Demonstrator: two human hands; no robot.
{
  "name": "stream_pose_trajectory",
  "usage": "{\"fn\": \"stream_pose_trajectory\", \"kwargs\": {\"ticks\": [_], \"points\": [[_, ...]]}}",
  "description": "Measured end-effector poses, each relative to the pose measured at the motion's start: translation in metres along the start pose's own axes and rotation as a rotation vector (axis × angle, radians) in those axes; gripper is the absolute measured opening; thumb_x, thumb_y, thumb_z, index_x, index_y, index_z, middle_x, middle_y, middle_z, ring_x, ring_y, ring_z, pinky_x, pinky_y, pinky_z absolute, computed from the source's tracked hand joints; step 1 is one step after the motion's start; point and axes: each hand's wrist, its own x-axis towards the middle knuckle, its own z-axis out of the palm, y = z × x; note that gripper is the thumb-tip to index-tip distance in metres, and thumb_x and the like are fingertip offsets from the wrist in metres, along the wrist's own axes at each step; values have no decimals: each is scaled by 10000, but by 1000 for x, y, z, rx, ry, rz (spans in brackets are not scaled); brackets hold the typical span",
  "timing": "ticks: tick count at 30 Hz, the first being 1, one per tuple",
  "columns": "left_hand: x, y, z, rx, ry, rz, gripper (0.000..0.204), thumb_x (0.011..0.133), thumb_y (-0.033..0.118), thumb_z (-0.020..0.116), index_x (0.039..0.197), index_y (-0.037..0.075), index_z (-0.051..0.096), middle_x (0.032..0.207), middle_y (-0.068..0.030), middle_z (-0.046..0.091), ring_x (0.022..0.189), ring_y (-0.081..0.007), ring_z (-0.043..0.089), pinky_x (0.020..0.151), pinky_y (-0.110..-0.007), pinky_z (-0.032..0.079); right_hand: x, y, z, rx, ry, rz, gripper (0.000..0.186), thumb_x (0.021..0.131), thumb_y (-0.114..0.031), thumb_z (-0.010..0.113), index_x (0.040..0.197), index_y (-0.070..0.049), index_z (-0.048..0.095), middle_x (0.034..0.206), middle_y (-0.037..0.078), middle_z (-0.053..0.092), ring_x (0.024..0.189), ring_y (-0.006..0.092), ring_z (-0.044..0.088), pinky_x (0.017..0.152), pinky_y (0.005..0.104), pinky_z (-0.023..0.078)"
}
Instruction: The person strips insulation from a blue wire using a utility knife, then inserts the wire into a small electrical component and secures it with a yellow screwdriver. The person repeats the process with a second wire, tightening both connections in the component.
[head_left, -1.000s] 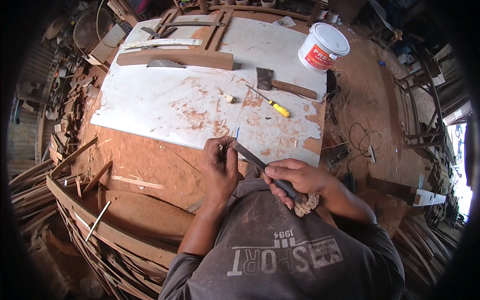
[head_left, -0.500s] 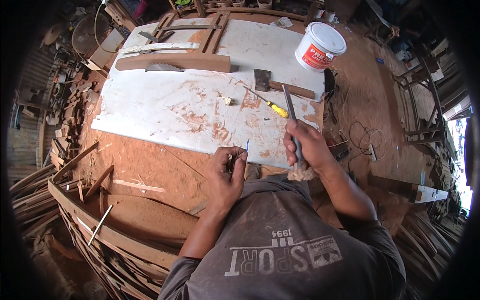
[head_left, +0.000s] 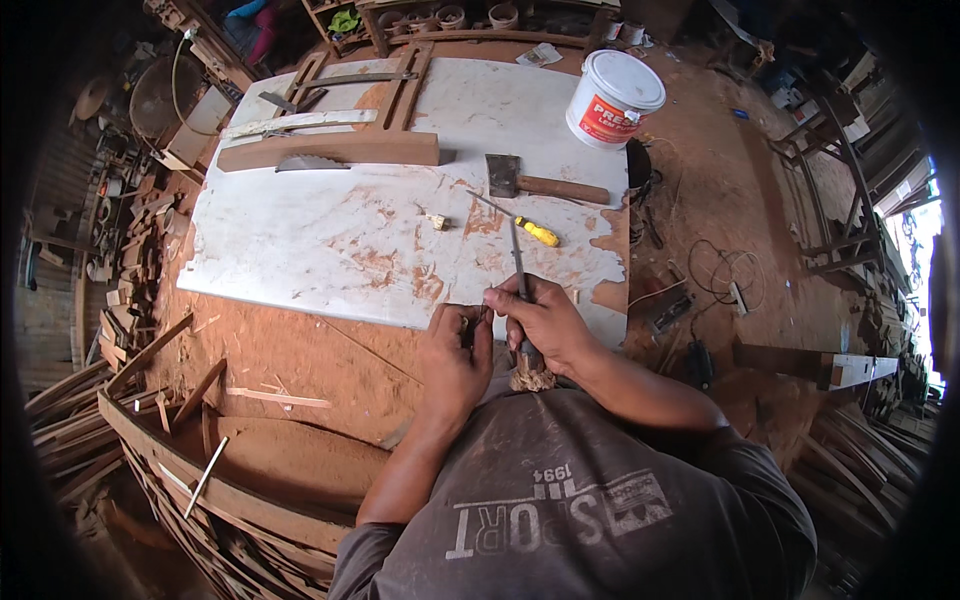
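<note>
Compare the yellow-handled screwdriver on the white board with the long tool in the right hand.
The yellow-handled screwdriver lies flat and untouched on the white board; the long tool is gripped by the right hand and points away from the person. The screwdriver has a bright yellow handle; the long tool's handle end is dark and frayed-looking below the fist. The screwdriver's shaft looks thinner than the long tool's blade. Both are slim metal hand tools.
</note>
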Motion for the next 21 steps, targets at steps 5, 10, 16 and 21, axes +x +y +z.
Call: {"fn": "stream_pose_trajectory", "kwargs": {"ticks": [5,10,16,21], "points": [[5,0,6,-49,16,-80,84,890,-3,672,946,-7,609,830,-184,638,711,-337,656,625,-392,506,5,3,0,-112,-15,-33,188,971,-208,715,944,-39,636,781,3,637,563,43,527,481,225,444],[7,-5,17,-265,-42,-222,91,959,48,632,958,-32,589,844,-167,666,729,-209,641,654,-347,500,18,2,-2,-81,59,-40,191,948,-210,741,936,-47,641,778,6,639,592,48,521,519,228,441],[28,-21,36,-535,50,-280,116,1011,55,567,951,-46,567,858,-103,664,777,-111,579,681,-285,473,62,17,8,-17,191,-135,238,901,-218,760,863,-7,657,700,17,610,565,78,517,492,260,410],[31,-26,32,-603,120,-415,108,1016,69,577,958,-21,582,846,-35,623,772,-78,538,672,-248,443,80,20,19,-100,189,-208,235,908,-208,779,844,-38,631,682,-27,574,597,37,498,522,232,397]]}}
